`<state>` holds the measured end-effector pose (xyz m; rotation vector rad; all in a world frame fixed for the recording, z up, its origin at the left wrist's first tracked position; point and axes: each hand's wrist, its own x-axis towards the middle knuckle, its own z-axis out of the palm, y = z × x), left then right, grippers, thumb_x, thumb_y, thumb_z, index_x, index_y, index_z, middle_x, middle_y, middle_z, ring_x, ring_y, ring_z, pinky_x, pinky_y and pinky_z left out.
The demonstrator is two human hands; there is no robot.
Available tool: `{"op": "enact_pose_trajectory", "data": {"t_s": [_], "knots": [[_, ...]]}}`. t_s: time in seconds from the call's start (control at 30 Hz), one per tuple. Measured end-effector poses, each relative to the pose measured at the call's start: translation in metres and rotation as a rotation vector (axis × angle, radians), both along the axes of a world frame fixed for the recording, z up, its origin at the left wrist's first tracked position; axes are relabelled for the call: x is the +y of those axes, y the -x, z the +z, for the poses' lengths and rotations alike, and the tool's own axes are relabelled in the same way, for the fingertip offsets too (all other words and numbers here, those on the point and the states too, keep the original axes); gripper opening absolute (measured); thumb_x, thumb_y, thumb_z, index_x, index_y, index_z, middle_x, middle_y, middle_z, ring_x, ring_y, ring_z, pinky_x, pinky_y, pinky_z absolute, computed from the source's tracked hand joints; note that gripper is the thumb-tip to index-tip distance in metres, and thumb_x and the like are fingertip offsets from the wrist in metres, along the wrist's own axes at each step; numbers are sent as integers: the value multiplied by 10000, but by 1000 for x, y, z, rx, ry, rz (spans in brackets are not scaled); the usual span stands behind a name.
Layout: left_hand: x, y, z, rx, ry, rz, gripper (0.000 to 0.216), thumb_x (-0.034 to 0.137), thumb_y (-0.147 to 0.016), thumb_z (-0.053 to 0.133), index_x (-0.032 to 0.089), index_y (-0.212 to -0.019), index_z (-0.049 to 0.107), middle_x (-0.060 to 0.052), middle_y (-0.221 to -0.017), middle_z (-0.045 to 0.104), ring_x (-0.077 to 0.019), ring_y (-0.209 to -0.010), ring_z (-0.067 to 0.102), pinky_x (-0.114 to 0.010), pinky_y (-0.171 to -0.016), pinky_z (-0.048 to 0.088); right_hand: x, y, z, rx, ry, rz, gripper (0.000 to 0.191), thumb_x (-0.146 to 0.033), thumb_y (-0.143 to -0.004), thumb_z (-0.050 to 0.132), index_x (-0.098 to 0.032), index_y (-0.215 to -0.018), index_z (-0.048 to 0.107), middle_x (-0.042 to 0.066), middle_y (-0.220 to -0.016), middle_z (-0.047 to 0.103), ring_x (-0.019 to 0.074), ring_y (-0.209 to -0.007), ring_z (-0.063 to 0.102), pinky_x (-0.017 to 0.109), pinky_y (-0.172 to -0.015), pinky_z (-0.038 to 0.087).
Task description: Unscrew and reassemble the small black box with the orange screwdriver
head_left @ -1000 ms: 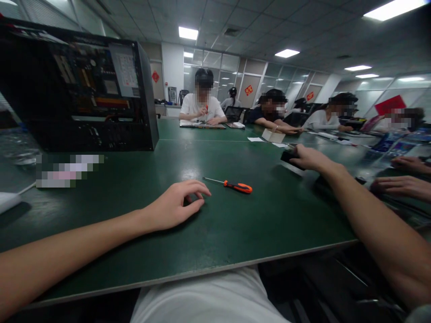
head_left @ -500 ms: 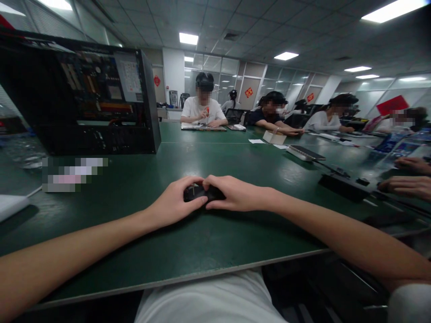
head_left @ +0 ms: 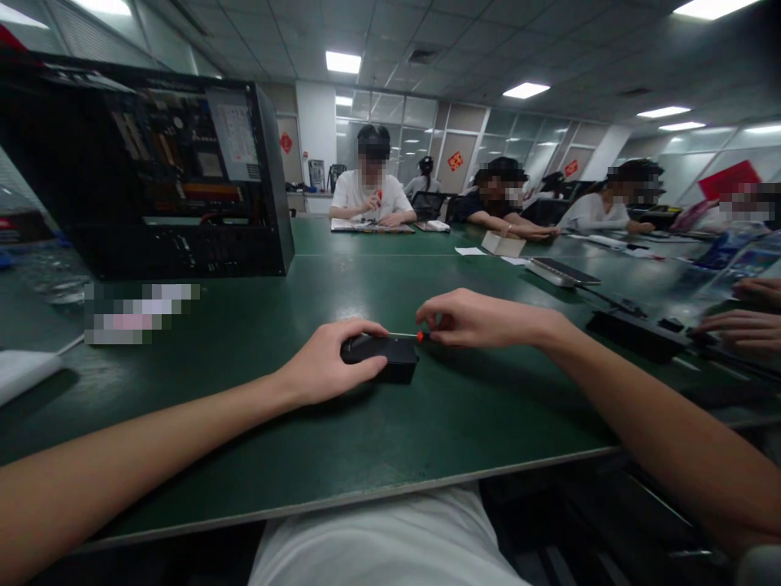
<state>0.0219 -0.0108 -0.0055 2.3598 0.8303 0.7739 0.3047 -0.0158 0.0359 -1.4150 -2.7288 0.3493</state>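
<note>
My left hand (head_left: 333, 360) is wrapped round a black rectangular box (head_left: 399, 362) that rests on the green table (head_left: 464, 423). The fingers lie along its far side and the thumb along the near side. Just right of the box, my right hand (head_left: 467, 317) pinches a small thin tool-like piece with an orange-red tip (head_left: 421, 335). A pale thin line runs from that tip leftward along the box's far top edge; whether it is a metal shaft or a wire, I cannot tell. Most of the piece is hidden in my right fingers.
An open black computer case (head_left: 195, 171) stands at the back left. A small pale open box (head_left: 503, 244) and a flat silver-and-dark device (head_left: 561, 273) lie to the right. Further right are a long black part (head_left: 638, 334) and another person's hands (head_left: 741, 325). Several people sit across the table.
My right hand has moved right, off the black box, and now pinches a small orange-tipped piece. My left hand keeps hold of the box, which has shifted slightly right and shows more fully.
</note>
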Motion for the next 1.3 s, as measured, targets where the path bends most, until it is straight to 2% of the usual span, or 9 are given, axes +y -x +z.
{"op": "enact_pose_trajectory", "data": {"t_s": [0.07, 0.17, 0.23, 0.33, 0.53, 0.67, 0.77, 0.9, 1.3], "knots": [[0, -3, 0, -4, 12, -26, 372, 362, -853, 704, 173, -1172, 730, -52, -1128, 755, -236, -1020, 689, -323, -927, 514, -4, 2, 0, -58, 23, 5, 410, -434, -910, 628, -175, -1228, 639, 89, -1102, 698, 192, -902, 654, 267, -745, 467], [1, -5, 2, -5, 53, -29, 386, 374, -845, 728, 173, -1174, 736, -46, -1113, 760, -229, -998, 693, -312, -917, 520, -7, 1, 2, -180, 21, 18, 298, -391, -948, 569, -190, -1143, 670, 85, -1056, 703, 203, -914, 647, 281, -755, 451], [1, -5, 3, 0, 70, -21, 382, 378, -832, 743, 176, -1156, 741, -42, -1089, 761, -229, -976, 694, -311, -899, 525, -9, -1, 11, -190, -24, 8, 285, -356, -972, 521, -190, -1142, 678, 83, -1046, 711, 196, -890, 647, 283, -744, 445], [1, -4, 5, 14, 70, -17, 369, 388, -824, 754, 175, -1125, 743, -37, -1044, 760, -225, -927, 698, -309, -858, 529, -13, 0, 38, -132, -116, 28, 343, -405, -969, 536, -202, -1191, 699, 73, -1082, 723, 190, -896, 656, 281, -742, 456], [0, -4, 7, 22, 78, -49, 369, 357, -834, 743, 174, -1154, 737, -41, -1117, 759, -230, -1014, 696, -307, -915, 511, -24, 17, 104, -83, -190, 89, 303, -461, -913, 619, -207, -972, 773, 15, -884, 746, 133, -713, 643, 266, -642, 442], [0, -4, 7, 23, 82, -68, 365, 335, -840, 734, 178, -1170, 737, -42, -1132, 759, -229, -1035, 695, -302, -924, 509, -25, 37, 127, -63, -266, 139, 277, -418, -919, 627, -183, -950, 769, 1, -797, 726, 99, -636, 597, 254, -582, 403], [-1, -2, 6, 29, 62, -75, 366, 341, -841, 734, 183, -1172, 735, -43, -1139, 759, -230, -1029, 697, -307, -916, 510, -22, 50, 130, -42, -318, 136, 268, -409, -912, 644, -174, -951, 767, 13, -788, 719, 109, -670, 605, 259, -612, 411], [-5, -2, 7, 35, 42, -83, 366, 338, -845, 727, 163, -1166, 731, -53, -1122, 758, -228, -1009, 694, -310, -912, 509, -17, 60, 124, -44, -348, 158, 216, -388, -901, 655, -205, -947, 761, 11, -810, 725, 130, -734, 633, 259, -651, 427], [-6, -1, 7, 41, 19, -83, 369, 345, -851, 711, 158, -1170, 720, -62, -1122, 759, -238, -1023, 692, -327, -908, 519, -20, 62, 120, 7, -346, 242, 254, -399, -930, 658, -167, -958, 758, 17, -845, 731, 106, -729, 618, 239, -649, 450]]}}
